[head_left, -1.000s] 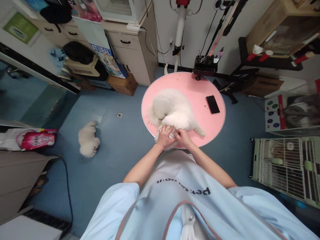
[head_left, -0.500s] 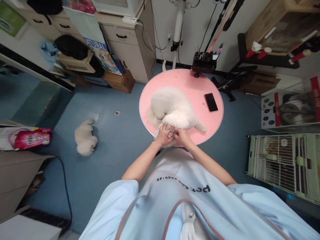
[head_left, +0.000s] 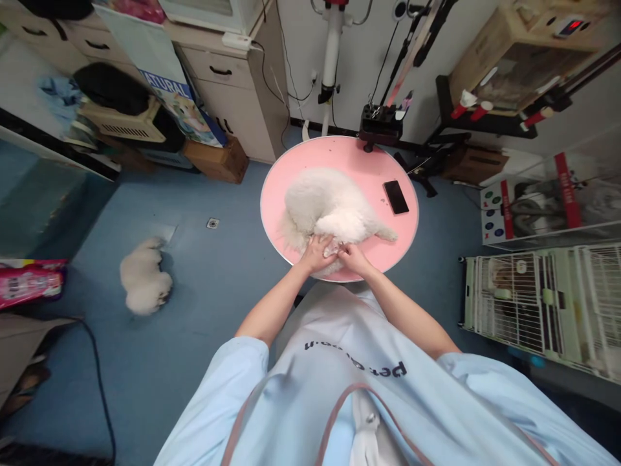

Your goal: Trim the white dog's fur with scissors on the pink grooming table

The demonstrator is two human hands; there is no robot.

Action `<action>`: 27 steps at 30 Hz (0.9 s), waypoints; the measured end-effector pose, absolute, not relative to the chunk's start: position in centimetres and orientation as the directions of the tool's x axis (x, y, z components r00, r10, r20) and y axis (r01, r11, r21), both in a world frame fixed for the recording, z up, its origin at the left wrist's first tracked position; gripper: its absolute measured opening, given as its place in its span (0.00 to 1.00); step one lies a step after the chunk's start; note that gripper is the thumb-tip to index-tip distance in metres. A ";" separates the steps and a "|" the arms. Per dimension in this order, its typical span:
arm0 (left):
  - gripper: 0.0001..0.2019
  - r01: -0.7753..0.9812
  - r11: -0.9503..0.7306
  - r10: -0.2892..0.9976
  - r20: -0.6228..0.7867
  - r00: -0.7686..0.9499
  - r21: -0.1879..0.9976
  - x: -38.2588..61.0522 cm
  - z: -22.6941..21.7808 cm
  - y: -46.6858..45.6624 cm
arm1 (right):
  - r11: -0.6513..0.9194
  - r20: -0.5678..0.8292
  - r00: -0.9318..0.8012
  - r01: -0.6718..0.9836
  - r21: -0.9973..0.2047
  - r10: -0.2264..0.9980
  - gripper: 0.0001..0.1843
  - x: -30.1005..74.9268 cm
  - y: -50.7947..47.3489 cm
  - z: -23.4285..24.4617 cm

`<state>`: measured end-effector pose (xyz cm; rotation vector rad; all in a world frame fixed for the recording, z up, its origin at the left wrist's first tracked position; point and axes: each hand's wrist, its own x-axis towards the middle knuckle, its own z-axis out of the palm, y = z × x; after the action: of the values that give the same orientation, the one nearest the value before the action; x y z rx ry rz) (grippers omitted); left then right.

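Note:
A fluffy white dog (head_left: 323, 200) lies curled on a round pink grooming table (head_left: 279, 184), one leg stretched out to the right. At the table's near edge, my left hand (head_left: 316, 254) is closed around part of the dog's near side, probably a paw; fur hides exactly which part. Close beside it, my right hand (head_left: 355, 260) has its fingers pinched together against the same spot. Whatever sits between those fingertips is too small to make out. A black phone (head_left: 396, 197) lies on the table to the right of the dog.
Another white dog (head_left: 144, 275) is on the blue floor at left. A black tool holder (head_left: 381, 126) is fixed at the table's far edge. Wire cages (head_left: 509, 298) stand at right, and a cardboard box (head_left: 218, 160) sits by the cabinet (head_left: 228, 90).
The whole view has swung slightly, so the table and room sit further left. My left fingers look flatter against the dog; both hands remain at the same part of it.

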<state>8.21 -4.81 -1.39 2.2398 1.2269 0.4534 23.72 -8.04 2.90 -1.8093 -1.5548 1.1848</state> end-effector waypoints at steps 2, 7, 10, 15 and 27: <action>0.32 0.653 -0.456 0.837 0.042 0.546 0.605 8.4 -1.4 -4.6 | -0.228 -0.281 -0.015 0.543 -0.808 0.959 0.07 23.9 -8.1 3.1; 0.33 0.638 -0.449 0.829 0.026 0.558 0.626 8.4 -1.4 -4.1 | -0.202 -0.250 -0.017 0.536 -0.820 0.968 0.09 24.1 -8.4 3.3; 0.33 0.644 -0.440 0.827 0.004 0.562 0.625 8.3 -1.4 -4.0 | -0.198 -0.235 0.005 0.554 -0.809 0.972 0.09 24.0 -8.7 3.3; 0.36 0.643 -0.473 0.811 0.013 0.585 0.603 8.3 -1.2 -4.2 | -0.193 -0.203 0.056 0.631 -0.751 0.977 0.05 23.3 -8.9 3.4; 0.37 0.662 -0.474 0.809 -0.008 0.587 0.580 8.4 -1.4 -3.9 | -0.216 -0.252 0.020 0.579 -0.786 0.968 0.07 23.9 -9.3 3.4</action>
<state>8.40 -3.89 -1.37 2.2817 1.1675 0.3631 23.87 -9.28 3.42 -1.8317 -1.5736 1.0855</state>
